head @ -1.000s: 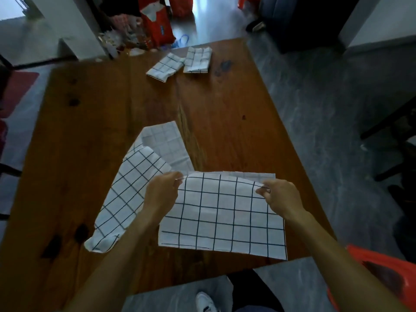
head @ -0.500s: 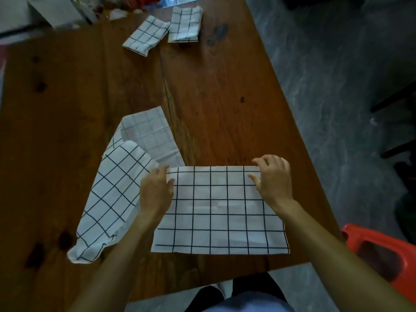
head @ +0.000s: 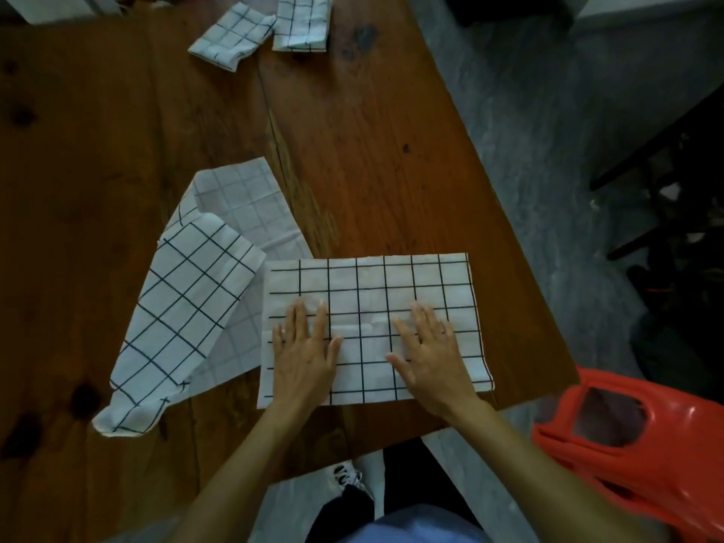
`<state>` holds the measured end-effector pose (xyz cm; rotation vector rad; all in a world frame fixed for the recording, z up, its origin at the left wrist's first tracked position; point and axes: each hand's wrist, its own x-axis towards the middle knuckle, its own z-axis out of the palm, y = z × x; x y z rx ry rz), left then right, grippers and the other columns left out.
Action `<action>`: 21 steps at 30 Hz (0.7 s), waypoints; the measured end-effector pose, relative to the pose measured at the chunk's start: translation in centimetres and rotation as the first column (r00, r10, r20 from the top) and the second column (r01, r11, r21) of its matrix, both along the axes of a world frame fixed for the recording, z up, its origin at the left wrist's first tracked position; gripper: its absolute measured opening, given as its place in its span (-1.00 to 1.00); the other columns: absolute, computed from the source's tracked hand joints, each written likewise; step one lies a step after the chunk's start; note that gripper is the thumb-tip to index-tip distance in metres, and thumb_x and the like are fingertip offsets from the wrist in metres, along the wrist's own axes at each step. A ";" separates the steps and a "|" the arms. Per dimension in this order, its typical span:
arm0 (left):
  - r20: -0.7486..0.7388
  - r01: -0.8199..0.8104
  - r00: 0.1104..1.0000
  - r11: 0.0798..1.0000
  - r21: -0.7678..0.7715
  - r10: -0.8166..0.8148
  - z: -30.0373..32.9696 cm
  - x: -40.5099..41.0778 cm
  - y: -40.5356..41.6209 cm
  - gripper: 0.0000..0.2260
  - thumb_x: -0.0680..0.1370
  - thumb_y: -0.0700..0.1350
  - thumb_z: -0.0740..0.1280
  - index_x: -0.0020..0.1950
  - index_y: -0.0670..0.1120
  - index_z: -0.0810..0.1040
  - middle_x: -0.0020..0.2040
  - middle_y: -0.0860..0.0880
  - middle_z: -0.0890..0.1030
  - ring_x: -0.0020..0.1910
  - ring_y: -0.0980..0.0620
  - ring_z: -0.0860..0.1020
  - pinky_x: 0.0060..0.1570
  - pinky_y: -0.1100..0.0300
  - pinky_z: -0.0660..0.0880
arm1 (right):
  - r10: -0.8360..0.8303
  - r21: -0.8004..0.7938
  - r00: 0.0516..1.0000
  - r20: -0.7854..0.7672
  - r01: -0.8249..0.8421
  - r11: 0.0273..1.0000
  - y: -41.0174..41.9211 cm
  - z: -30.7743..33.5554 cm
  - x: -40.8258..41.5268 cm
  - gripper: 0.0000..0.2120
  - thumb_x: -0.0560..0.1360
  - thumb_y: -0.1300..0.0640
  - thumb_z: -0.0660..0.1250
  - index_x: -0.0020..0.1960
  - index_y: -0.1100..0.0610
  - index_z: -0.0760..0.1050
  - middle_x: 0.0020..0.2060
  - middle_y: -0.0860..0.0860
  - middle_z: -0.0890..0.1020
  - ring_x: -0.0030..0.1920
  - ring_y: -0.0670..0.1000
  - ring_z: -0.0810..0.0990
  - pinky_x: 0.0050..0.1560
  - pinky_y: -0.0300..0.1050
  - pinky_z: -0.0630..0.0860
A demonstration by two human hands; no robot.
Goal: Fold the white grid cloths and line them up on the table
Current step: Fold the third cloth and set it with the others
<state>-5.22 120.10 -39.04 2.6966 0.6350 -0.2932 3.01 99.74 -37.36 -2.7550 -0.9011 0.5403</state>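
Pressing my left hand [head: 303,348] and right hand [head: 429,352] flat, fingers straight, on the half-folded grid cloth [head: 372,291] at the bench [head: 372,150] near edge, I judge, to set its crease.

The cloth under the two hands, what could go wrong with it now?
The cloth overlaps the loose cloth beside it, so pressing with the left hand and right hand might drag that one along. Its near right corner sits close to the table edge and might slip over.
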 end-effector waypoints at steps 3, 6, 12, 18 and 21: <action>0.062 0.026 0.998 0.999 0.047 -0.029 0.7 0.1 0.1 -0.42 0.56 0.25 -0.19 0.54 0.05 -0.15 0.55 -0.07 -0.24 0.52 -0.02 -0.30 0.44 0.02 -0.37 | 0.027 -0.078 0.999 0.029 -0.025 0.997 -0.9 -1.5 -0.3 -0.36 0.56 -0.33 -0.26 0.55 -0.05 -0.18 0.53 0.08 -0.25 0.53 0.06 -0.33 0.49 0.06 -0.34; 0.065 0.120 0.990 0.992 0.034 -0.122 0.6 -0.9 -0.2 -0.44 0.59 0.24 -0.16 0.54 0.06 -0.12 0.56 -0.07 -0.23 0.52 -0.01 -0.29 0.45 0.02 -0.34 | 0.032 -0.077 0.994 0.105 -0.024 0.997 -0.9 -2.1 -0.3 -0.38 0.60 -0.29 -0.21 0.57 -0.01 -0.10 0.56 0.12 -0.17 0.55 0.10 -0.24 0.49 0.09 -0.30; 0.014 0.170 0.985 0.983 0.063 -0.171 -1.2 -2.4 -0.8 -0.39 0.58 0.28 -0.18 0.56 0.02 -0.11 0.56 -0.13 -0.22 0.52 -0.05 -0.29 0.47 -0.01 -0.32 | 0.109 0.011 0.989 0.101 -0.111 0.994 2.1 -1.9 -3.5 -0.38 0.61 -0.23 -0.12 0.58 0.02 -0.11 0.56 0.11 -0.19 0.55 0.08 -0.26 0.50 0.13 -0.26; 0.102 0.190 0.975 0.978 0.090 -0.199 -0.9 -3.8 -1.5 -0.43 0.61 0.22 -0.06 0.56 0.00 0.02 0.57 -0.15 -0.10 0.54 -0.09 -0.18 0.48 -0.07 -0.24 | -0.009 -0.005 0.994 0.105 0.010 1.000 0.3 -2.5 -5.2 -0.36 0.59 -0.24 -0.08 0.57 -0.01 -0.13 0.56 0.12 -0.17 0.55 0.08 -0.24 0.50 0.15 -0.20; 0.092 0.145 0.984 0.985 0.098 -0.154 -1.4 -4.1 -2.0 -0.43 0.60 0.23 -0.04 0.56 0.01 0.01 0.57 -0.15 -0.12 0.54 -0.08 -0.21 0.48 -0.06 -0.26 | -0.010 0.037 0.994 0.107 0.006 0.999 1.2 -2.0 -4.8 -0.36 0.59 -0.21 -0.06 0.58 0.00 -0.12 0.56 0.12 -0.17 0.55 0.08 -0.25 0.50 0.12 -0.28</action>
